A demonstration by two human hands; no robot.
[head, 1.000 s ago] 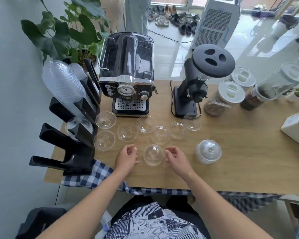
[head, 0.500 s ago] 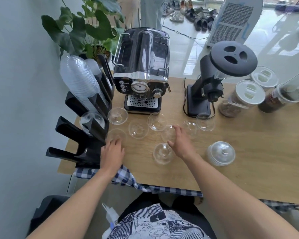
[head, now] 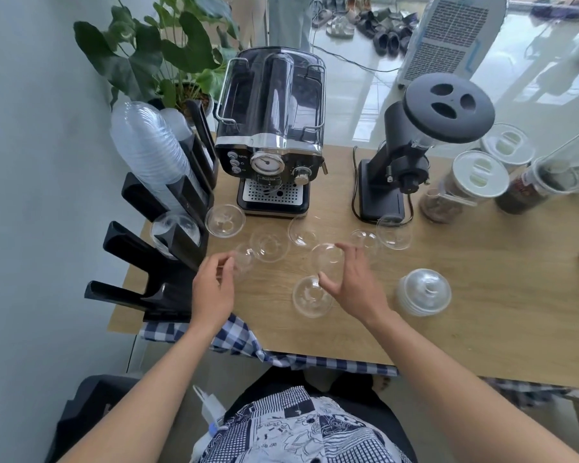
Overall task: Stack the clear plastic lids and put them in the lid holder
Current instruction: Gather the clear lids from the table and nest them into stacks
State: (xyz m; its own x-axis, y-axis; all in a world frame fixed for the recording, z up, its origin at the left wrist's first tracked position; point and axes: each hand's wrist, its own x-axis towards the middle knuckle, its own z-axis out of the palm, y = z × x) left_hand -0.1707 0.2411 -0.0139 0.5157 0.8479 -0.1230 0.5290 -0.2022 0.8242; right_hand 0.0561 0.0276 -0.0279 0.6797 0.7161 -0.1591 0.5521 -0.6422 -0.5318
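Note:
Several clear dome lids lie upside down on the wooden table (head: 482, 315). My left hand (head: 213, 289) grips one lid (head: 244, 260) at its near edge, lifted and tilted beside the black lid holder (head: 168, 262). My right hand (head: 350, 279) holds another lid (head: 326, 257) between thumb and fingers, just above a loose lid (head: 310, 297). More single lids lie at the back: one lid (head: 224, 220) by the holder, one lid (head: 268, 242) and one lid (head: 393, 233) near the grinder. A small stack of lids (head: 423, 292) stands dome-up at the right.
An espresso machine (head: 271, 135) and a black grinder (head: 411, 148) stand behind the lids. Jars (head: 465, 185) sit at the back right. The holder's upper slot carries a tall stack of clear lids (head: 147, 152). A checked cloth (head: 234, 335) hangs over the near table edge.
My left hand has picked up the lid beside the holder. My right hand has closed on a lid in the middle and drawn it nearer. The camera has moved closer.

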